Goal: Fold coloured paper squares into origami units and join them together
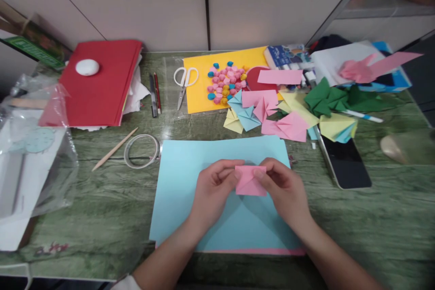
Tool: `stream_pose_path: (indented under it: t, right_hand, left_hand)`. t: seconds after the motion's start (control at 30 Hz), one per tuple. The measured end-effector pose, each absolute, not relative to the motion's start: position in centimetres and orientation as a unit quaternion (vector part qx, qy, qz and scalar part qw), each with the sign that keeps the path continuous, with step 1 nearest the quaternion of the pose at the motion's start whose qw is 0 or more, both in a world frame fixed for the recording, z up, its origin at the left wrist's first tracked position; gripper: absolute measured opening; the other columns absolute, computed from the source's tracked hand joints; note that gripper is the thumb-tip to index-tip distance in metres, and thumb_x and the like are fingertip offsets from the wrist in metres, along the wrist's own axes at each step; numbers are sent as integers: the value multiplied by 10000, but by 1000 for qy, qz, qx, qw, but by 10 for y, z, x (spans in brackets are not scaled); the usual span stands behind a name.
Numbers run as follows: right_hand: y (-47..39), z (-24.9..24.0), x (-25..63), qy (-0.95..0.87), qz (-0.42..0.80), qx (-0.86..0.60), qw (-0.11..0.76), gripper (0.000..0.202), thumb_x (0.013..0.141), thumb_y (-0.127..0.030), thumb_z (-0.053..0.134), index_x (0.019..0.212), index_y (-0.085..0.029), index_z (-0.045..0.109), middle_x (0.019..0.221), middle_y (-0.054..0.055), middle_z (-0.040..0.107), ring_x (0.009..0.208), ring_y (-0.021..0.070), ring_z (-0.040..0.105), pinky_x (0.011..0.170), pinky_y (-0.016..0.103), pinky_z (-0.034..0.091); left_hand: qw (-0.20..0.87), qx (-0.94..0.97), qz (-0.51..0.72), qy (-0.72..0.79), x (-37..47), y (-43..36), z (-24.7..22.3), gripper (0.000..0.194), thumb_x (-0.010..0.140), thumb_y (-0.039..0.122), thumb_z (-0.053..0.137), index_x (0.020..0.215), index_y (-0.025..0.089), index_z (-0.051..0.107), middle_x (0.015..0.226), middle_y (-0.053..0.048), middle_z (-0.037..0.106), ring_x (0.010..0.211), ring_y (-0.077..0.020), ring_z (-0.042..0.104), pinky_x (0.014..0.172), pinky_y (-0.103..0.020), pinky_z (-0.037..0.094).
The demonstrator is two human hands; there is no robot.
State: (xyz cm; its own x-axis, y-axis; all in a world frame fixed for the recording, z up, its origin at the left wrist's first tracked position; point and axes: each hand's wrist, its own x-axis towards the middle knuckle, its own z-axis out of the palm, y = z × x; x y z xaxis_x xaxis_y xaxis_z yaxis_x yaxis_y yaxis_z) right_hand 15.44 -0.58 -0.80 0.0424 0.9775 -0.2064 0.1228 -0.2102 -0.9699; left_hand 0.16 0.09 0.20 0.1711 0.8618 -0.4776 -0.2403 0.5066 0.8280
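L hand [213, 186] & R hand [287, 186]: each grip pinching small folded pink paper [250, 186] btwn them, thumbs on top, over lt. blue sheet [180, 181] on table [112, 217]. Can't tell from here if it touches sheet. Phone [348, 165] to R, tape roll [127, 152] & pointed stick [114, 149] to L.

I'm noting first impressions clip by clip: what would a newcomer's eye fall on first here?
Probably the small folded pink paper near the centre, held by the left hand and right hand over a light-blue sheet. Next, perhaps, the cluster of small pink, blue and yellow pieces on a yellow sheet beyond the hands. The red folder at upper left, with a white oval object on it, also stands out.
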Motion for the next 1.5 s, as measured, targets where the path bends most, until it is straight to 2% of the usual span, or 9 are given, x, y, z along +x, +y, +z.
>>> stream_pose_path:
  t: [0.13, 0.27, 0.5, 0.7, 0.77, 0.93, 1.13, 1.5]
  right_hand:
    - [-3, -6, 155, -461, 525, -581, 418, 242, 798, -297, 588, 602, -193, 490, 566, -48, 423, 532, 98, 376, 494, 228, 294]
    - [-2, -5, 157, -466, 530, -575, 414, 242, 839, -321, 542, 633, -196, 514, 594, -36, 444, 556, 109, 397, 512, 237, 311]
    - [-6, -3, 159, -503, 470, -604, 401, 305, 870, -312, 517, 594, -193, 468, 569, -42, 396, 549, 109, 366, 520, 252, 278]
    - [-6, -3, 159, -513, 478, -598, 388, 289, 888, -330, 478, 635, -193, 500, 593, -36, 422, 566, 113, 390, 536, 248, 309]
    - [-6, -4, 159, -518, 499, -579, 385, 260, 880, -338, 484, 669, -193, 532, 621, -27, 473, 595, 120, 434, 556, 247, 336]
    - [-6, -6, 158, -511, 496, -594, 375, 187, 813, -299, 592, 664, -197, 546, 609, -33, 496, 599, 123, 465, 550, 240, 354]
    - [-5, -4, 156, -505, 492, -598, 382, 206, 824, -302, 576, 651, -199, 537, 589, -36, 480, 568, 114, 442, 526, 237, 339]
    - [-4, -4, 156, -500, 511, -603, 355, 207, 789, -360, 619, 674, -195, 570, 607, -35, 497, 595, 120, 448, 540, 231, 355]
  left_hand:
    - [703, 302, 390, 511, 1, 1, 2, 164, 781, 251, 650, 922, 176, 687, 660, 18, 709, 616, -88, 600, 633, -192, 447]
    - [704, 303, 388, 512, 0, 0, 2, 169, 777, 252, 652, 926, 188, 698, 641, 34, 688, 564, -68, 544, 599, -185, 411]
    - [692, 326, 390, 512, 1, 0, 1, 217, 783, 273, 636, 975, 193, 695, 536, 47, 585, 507, -75, 453, 527, -200, 354]
    - [647, 373, 398, 533, -1, 0, 1, 133, 777, 185, 615, 816, 206, 740, 768, -10, 711, 691, -129, 588, 643, -224, 442]
    - [644, 375, 394, 538, -1, 0, 1, 145, 777, 164, 599, 783, 199, 739, 747, -10, 711, 688, -133, 594, 643, -226, 445]
    - [654, 360, 389, 540, 0, 1, 4, 142, 779, 165, 602, 809, 193, 738, 752, -6, 723, 662, -118, 601, 620, -210, 452]
    - [666, 355, 366, 544, 1, 1, 5, 149, 728, 224, 686, 865, 190, 735, 785, -25, 733, 717, -146, 644, 651, -234, 495]
    - [687, 323, 348, 549, 4, 1, 6, 227, 679, 195, 711, 905, 185, 737, 858, -44, 746, 768, -166, 660, 704, -267, 517]
